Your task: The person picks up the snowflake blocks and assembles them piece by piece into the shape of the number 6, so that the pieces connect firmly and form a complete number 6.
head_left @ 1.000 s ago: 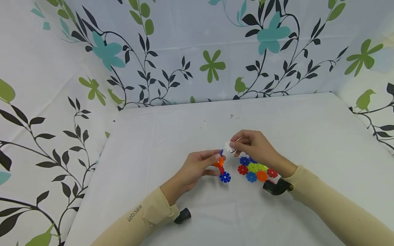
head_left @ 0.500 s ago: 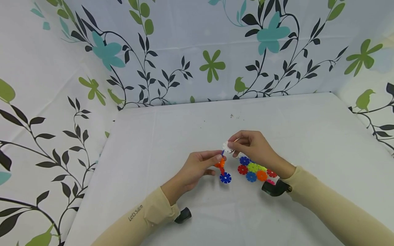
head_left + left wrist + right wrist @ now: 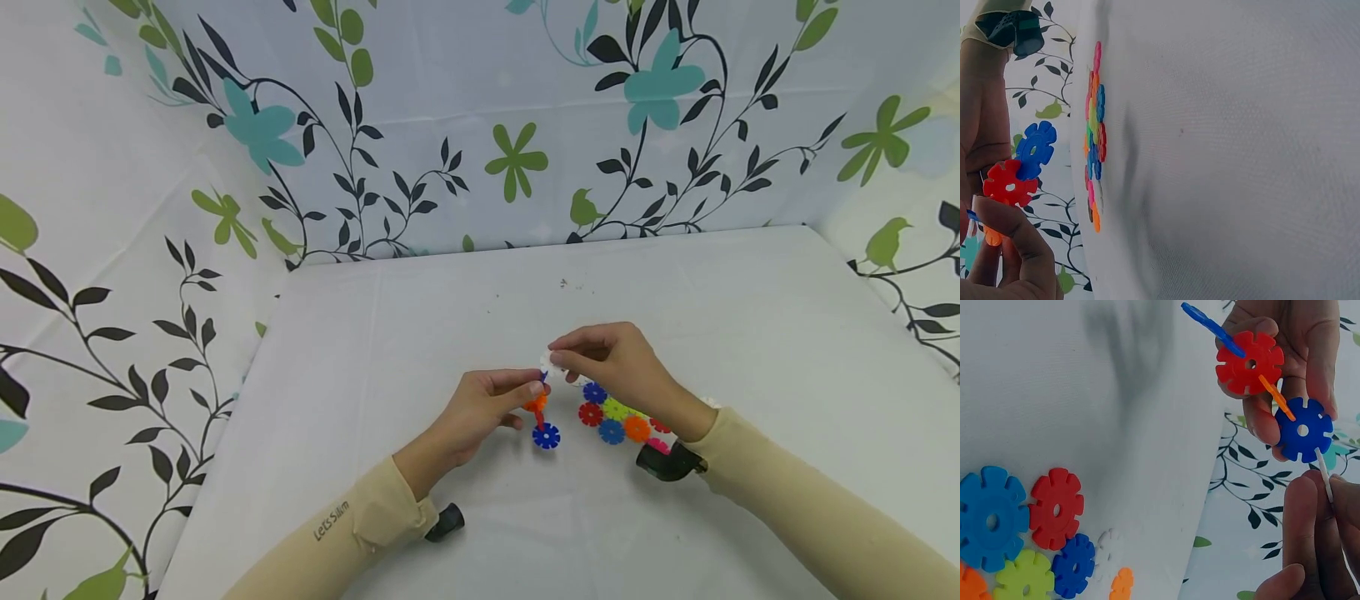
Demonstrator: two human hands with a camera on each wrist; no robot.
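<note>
Edgewise, a white disc (image 3: 1325, 478) touches a blue disc (image 3: 1291, 434).

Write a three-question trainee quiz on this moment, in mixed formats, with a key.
1. True or false: the left hand pinches the white disc.
2. Multiple choice: in the right wrist view, which disc does the upper end of the white one meet? A) orange B) blue C) green
3. Fill in: in that view, the ____ disc, seen edge-on, links the red disc with another face-on disc.

Key:
1. False; the right hand does.
2. B, the blue disc.
3. Orange disc.
</note>
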